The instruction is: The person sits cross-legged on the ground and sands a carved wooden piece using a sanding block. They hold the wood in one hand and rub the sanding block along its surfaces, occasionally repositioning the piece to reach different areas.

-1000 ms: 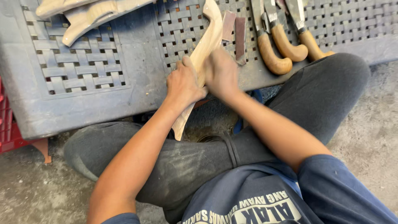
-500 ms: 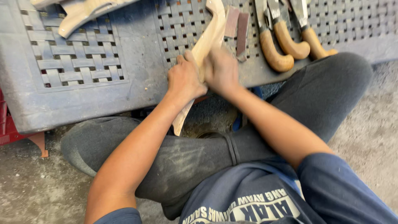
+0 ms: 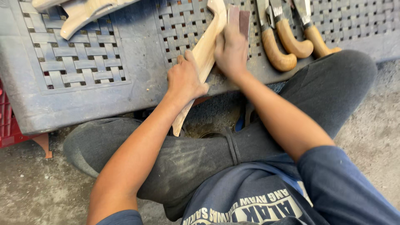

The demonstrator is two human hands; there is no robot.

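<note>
A long pale curved piece of wood (image 3: pixel 205 50) leans from the grey plastic table (image 3: pixel 137 83) down toward my lap. My left hand (image 3: pixel 185 79) grips its middle. My right hand (image 3: pixel 231 49) lies on its upper part, fingers closed around a reddish-brown strip of sandpaper (image 3: pixel 238 17) pressed against the wood. I sit cross-legged in dark trousers (image 3: pixel 200 154) on a concrete floor.
Three knives with curved wooden handles (image 3: pixel 287 41) lie on the table at the right. More pale carved wood pieces (image 3: pixel 79 12) rest at the table's far left. A red crate (image 3: pixel 6 125) stands at the left edge.
My right hand has slid up along the wood piece toward the table. My left hand keeps its grip, and the view has shifted slightly.
</note>
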